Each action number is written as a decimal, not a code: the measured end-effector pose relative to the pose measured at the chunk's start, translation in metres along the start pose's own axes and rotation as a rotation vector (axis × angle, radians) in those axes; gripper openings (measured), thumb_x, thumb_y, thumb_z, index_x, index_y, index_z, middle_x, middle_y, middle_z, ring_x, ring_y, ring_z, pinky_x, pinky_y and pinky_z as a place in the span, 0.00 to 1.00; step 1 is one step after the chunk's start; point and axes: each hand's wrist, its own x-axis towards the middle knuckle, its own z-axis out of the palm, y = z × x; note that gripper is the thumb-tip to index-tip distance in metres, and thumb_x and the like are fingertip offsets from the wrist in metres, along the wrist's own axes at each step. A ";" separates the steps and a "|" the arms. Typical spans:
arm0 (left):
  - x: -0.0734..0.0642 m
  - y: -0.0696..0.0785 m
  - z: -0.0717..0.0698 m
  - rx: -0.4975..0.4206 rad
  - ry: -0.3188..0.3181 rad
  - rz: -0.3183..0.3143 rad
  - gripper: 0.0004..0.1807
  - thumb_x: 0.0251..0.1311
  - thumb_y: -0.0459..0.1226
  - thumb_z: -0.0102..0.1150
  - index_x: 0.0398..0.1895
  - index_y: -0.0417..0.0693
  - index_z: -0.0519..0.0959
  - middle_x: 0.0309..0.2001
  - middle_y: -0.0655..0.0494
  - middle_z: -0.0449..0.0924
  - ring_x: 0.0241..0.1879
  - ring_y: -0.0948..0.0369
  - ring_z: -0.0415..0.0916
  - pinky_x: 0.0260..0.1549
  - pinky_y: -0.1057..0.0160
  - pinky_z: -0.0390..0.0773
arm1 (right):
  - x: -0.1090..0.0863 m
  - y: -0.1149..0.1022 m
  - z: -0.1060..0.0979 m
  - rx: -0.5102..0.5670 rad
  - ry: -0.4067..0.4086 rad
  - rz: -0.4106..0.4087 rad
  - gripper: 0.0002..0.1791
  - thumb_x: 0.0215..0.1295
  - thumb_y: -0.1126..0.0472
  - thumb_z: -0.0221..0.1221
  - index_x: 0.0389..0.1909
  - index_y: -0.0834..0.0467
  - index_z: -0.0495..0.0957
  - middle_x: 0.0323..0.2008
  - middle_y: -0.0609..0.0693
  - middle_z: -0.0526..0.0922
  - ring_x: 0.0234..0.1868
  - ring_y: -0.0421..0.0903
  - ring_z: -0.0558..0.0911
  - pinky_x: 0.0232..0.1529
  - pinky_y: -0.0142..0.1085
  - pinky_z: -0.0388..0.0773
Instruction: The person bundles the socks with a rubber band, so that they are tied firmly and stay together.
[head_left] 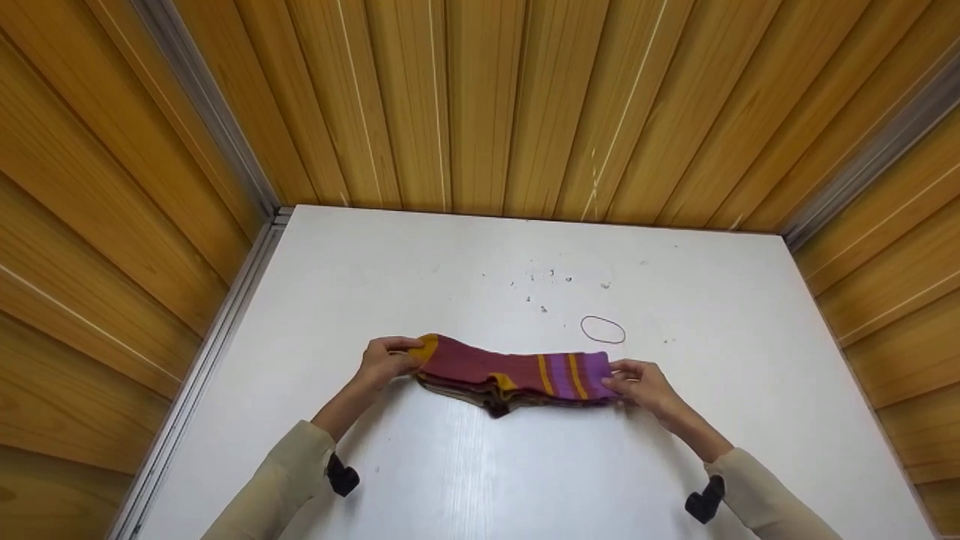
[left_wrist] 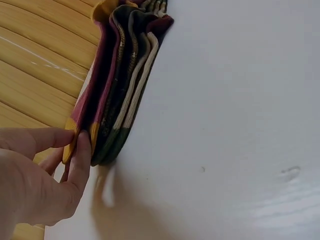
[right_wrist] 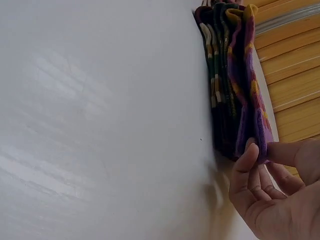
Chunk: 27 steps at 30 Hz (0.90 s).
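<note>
Pale sleeves (head_left: 277, 476) reach up from the lower left and lower right corners of the head view, a black wrist device (head_left: 343, 477) on each. Between the person's two hands, just below the middle of the frame, a burgundy sock (head_left: 480, 365) with mustard toe and heel and a yellow-striped purple cuff lies atop a pile of darker socks (head_left: 459, 393) on a white table (head_left: 420, 472). The left hand (head_left: 386, 364) grips the toe; the right hand (head_left: 641, 382) grips the cuff. Wood-grain panels (head_left: 480, 112) fill the top and sides of the frame.

Seen from the left wrist, thumb and fingers at lower left pinch the top sock's mustard toe. Stacked layers run toward the upper left, dark green toes and beige stretches among those beneath.

Seen from the right wrist, the hand at lower right pinches the purple cuff, a narrow gap parting it from the layer below. The pile extends to the top edge, right of centre, striped edges showing.
</note>
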 end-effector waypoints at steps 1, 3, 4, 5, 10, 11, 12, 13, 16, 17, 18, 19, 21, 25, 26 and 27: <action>0.000 -0.001 0.000 0.042 0.009 0.015 0.17 0.54 0.21 0.61 0.48 0.32 0.85 0.53 0.34 0.80 0.39 0.56 0.82 0.35 0.67 0.86 | 0.001 0.001 0.000 -0.022 0.008 -0.016 0.24 0.67 0.65 0.65 0.57 0.77 0.73 0.35 0.47 0.85 0.34 0.36 0.83 0.36 0.28 0.82; 0.000 -0.001 0.000 0.127 0.029 0.050 0.15 0.53 0.21 0.62 0.45 0.34 0.87 0.51 0.36 0.83 0.37 0.57 0.81 0.33 0.69 0.84 | 0.001 0.003 0.001 -0.070 0.033 -0.041 0.23 0.66 0.65 0.66 0.56 0.76 0.75 0.37 0.51 0.86 0.35 0.36 0.83 0.36 0.27 0.81; 0.000 -0.001 0.000 0.164 0.037 0.070 0.15 0.52 0.20 0.63 0.43 0.34 0.87 0.49 0.37 0.84 0.36 0.58 0.80 0.32 0.70 0.83 | 0.002 0.004 0.002 -0.093 0.048 -0.051 0.22 0.65 0.65 0.67 0.54 0.76 0.76 0.37 0.54 0.86 0.35 0.37 0.83 0.36 0.27 0.81; -0.001 -0.001 0.000 0.198 0.042 0.087 0.15 0.51 0.20 0.64 0.43 0.35 0.88 0.48 0.38 0.85 0.35 0.59 0.80 0.31 0.70 0.83 | 0.002 0.004 0.003 -0.115 0.063 -0.057 0.21 0.64 0.65 0.67 0.53 0.75 0.77 0.38 0.56 0.86 0.35 0.37 0.83 0.35 0.27 0.80; -0.003 -0.001 -0.002 0.323 0.042 0.170 0.13 0.50 0.21 0.68 0.41 0.36 0.88 0.43 0.40 0.87 0.30 0.62 0.78 0.28 0.70 0.80 | 0.004 0.005 0.007 -0.191 0.114 -0.062 0.17 0.63 0.67 0.68 0.49 0.72 0.79 0.38 0.58 0.86 0.32 0.41 0.82 0.28 0.32 0.80; -0.004 -0.001 -0.002 0.348 0.039 0.188 0.13 0.50 0.21 0.69 0.40 0.36 0.88 0.43 0.40 0.87 0.30 0.62 0.78 0.29 0.70 0.80 | 0.004 0.005 0.007 -0.199 0.116 -0.060 0.17 0.63 0.67 0.68 0.49 0.71 0.79 0.38 0.58 0.86 0.30 0.42 0.82 0.27 0.33 0.80; -0.004 0.000 -0.003 0.371 0.034 0.204 0.13 0.49 0.21 0.70 0.40 0.36 0.88 0.43 0.41 0.87 0.30 0.62 0.79 0.29 0.70 0.80 | 0.004 0.004 0.007 -0.214 0.119 -0.066 0.17 0.63 0.66 0.68 0.49 0.71 0.80 0.37 0.58 0.86 0.30 0.42 0.82 0.25 0.33 0.80; -0.004 0.001 -0.003 0.392 0.027 0.219 0.13 0.49 0.22 0.70 0.40 0.36 0.88 0.44 0.41 0.87 0.31 0.61 0.80 0.29 0.70 0.80 | 0.004 0.004 0.007 -0.227 0.120 -0.073 0.17 0.63 0.66 0.69 0.49 0.70 0.80 0.38 0.58 0.86 0.29 0.42 0.82 0.25 0.33 0.80; -0.002 0.011 -0.003 0.477 0.013 0.262 0.12 0.48 0.22 0.71 0.38 0.37 0.88 0.44 0.42 0.87 0.35 0.55 0.83 0.33 0.64 0.83 | 0.003 -0.001 0.004 -0.243 0.111 -0.099 0.19 0.63 0.64 0.69 0.51 0.70 0.80 0.39 0.59 0.86 0.29 0.42 0.82 0.24 0.33 0.80; -0.001 0.015 -0.002 0.513 0.011 0.276 0.13 0.47 0.22 0.72 0.38 0.38 0.88 0.44 0.42 0.87 0.37 0.53 0.83 0.36 0.61 0.84 | 0.003 -0.002 0.003 -0.237 0.110 -0.104 0.20 0.63 0.64 0.69 0.52 0.69 0.79 0.39 0.60 0.85 0.29 0.42 0.82 0.24 0.33 0.80; 0.000 0.020 0.000 0.552 0.010 0.294 0.13 0.47 0.22 0.72 0.38 0.38 0.89 0.45 0.42 0.86 0.40 0.52 0.83 0.39 0.58 0.84 | 0.003 -0.002 0.001 -0.228 0.110 -0.105 0.20 0.63 0.63 0.69 0.53 0.69 0.79 0.40 0.60 0.85 0.30 0.42 0.82 0.24 0.33 0.80; 0.002 0.025 0.002 0.589 0.013 0.319 0.13 0.47 0.22 0.71 0.38 0.39 0.89 0.45 0.42 0.86 0.42 0.49 0.82 0.42 0.55 0.84 | 0.003 -0.003 0.001 -0.213 0.111 -0.101 0.21 0.64 0.62 0.69 0.54 0.69 0.79 0.41 0.60 0.85 0.30 0.42 0.82 0.25 0.33 0.80; 0.004 0.034 0.007 0.653 0.014 0.372 0.13 0.49 0.24 0.71 0.39 0.41 0.89 0.46 0.42 0.84 0.46 0.46 0.80 0.47 0.50 0.82 | 0.004 -0.003 0.000 -0.186 0.120 -0.086 0.23 0.66 0.60 0.68 0.57 0.68 0.77 0.42 0.59 0.84 0.31 0.41 0.82 0.27 0.33 0.81; 0.004 0.045 0.022 0.723 -0.085 0.507 0.08 0.58 0.32 0.72 0.41 0.42 0.89 0.46 0.40 0.82 0.48 0.44 0.76 0.49 0.47 0.77 | 0.006 -0.002 0.002 -0.180 0.142 -0.081 0.26 0.65 0.59 0.69 0.59 0.67 0.76 0.43 0.60 0.84 0.31 0.40 0.81 0.28 0.33 0.81; 0.004 0.046 0.026 0.741 -0.125 0.530 0.08 0.60 0.35 0.71 0.41 0.42 0.89 0.44 0.42 0.83 0.47 0.45 0.77 0.48 0.49 0.77 | 0.007 -0.001 0.002 -0.187 0.136 -0.082 0.26 0.64 0.59 0.69 0.60 0.67 0.76 0.44 0.61 0.84 0.31 0.40 0.81 0.28 0.33 0.81; 0.004 0.045 0.030 0.764 -0.173 0.552 0.09 0.61 0.38 0.71 0.40 0.42 0.89 0.42 0.43 0.84 0.45 0.47 0.77 0.47 0.50 0.77 | 0.008 -0.001 0.002 -0.192 0.127 -0.079 0.27 0.64 0.59 0.70 0.60 0.67 0.76 0.44 0.62 0.84 0.32 0.40 0.81 0.28 0.34 0.82</action>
